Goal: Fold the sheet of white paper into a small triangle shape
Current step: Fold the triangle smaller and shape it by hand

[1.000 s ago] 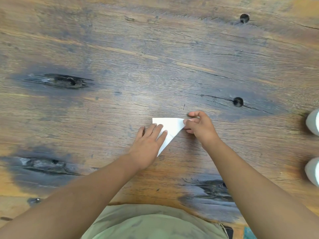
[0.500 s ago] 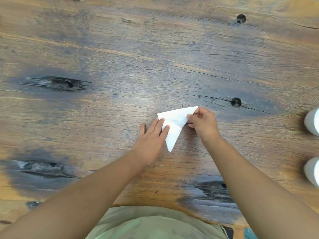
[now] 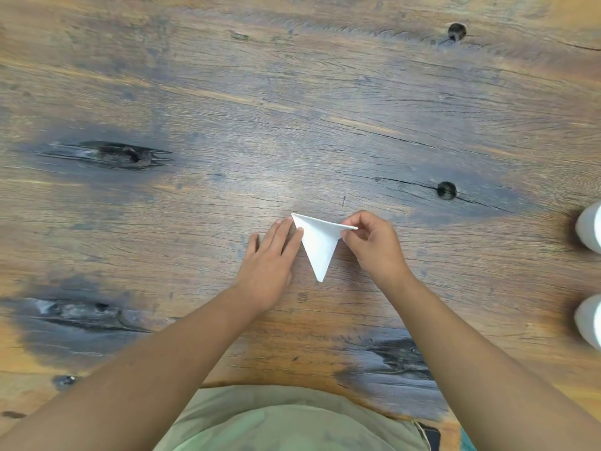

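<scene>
The white paper, folded into a triangle with its tip pointing down the frame, lies on the wooden bench just below center, between the hands. The left hand rests flat with straight fingers touching the paper's left edge. The right hand pinches its upper right corner.

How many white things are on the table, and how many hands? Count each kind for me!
folded white paper: 1
white round things at the right edge, partly cut off by the picture: 2
hands, the left hand and the right hand: 2
Total: 5
</scene>
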`<state>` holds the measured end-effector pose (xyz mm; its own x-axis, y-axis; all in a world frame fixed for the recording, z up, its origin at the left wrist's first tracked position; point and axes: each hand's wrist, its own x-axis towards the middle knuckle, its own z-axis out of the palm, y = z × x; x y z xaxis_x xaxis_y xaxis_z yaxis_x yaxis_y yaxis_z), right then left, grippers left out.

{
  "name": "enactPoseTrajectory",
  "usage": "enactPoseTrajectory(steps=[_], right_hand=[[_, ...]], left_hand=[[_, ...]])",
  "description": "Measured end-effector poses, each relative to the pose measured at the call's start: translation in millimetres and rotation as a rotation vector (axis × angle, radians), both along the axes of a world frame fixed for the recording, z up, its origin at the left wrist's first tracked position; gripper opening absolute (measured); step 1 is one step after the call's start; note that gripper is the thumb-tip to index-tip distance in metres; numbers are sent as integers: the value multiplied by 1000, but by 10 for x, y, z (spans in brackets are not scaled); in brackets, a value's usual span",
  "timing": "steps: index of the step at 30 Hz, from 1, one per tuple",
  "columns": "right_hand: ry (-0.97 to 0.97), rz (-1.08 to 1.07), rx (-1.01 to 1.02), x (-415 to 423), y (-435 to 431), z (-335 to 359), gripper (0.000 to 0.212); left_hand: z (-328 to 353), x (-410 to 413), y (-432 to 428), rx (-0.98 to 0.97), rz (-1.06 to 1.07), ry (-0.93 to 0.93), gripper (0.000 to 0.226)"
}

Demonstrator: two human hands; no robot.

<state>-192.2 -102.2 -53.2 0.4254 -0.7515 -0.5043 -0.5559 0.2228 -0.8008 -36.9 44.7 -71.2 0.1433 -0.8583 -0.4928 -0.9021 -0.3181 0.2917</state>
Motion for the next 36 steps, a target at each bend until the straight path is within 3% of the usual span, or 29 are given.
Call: enactPoseTrajectory(steps=[7, 12, 19, 29, 36], right_hand=[[63, 227, -197, -41, 122, 4, 25], [96, 379, -326, -60, 181, -28, 24], [153, 479, -408, -99, 204, -68, 18], [246, 548, -473, -138, 311, -95, 16], [284, 564, -484, -143, 309, -26, 21]], left_hand=[[30, 38, 14, -119, 102, 64, 82], [-12, 48, 31, -102, 61, 43, 92], [-52, 46, 77, -35, 1, -5, 79], [-95, 49, 71, -13, -49, -55, 80], [-72, 38, 64, -4, -107, -91, 65]])
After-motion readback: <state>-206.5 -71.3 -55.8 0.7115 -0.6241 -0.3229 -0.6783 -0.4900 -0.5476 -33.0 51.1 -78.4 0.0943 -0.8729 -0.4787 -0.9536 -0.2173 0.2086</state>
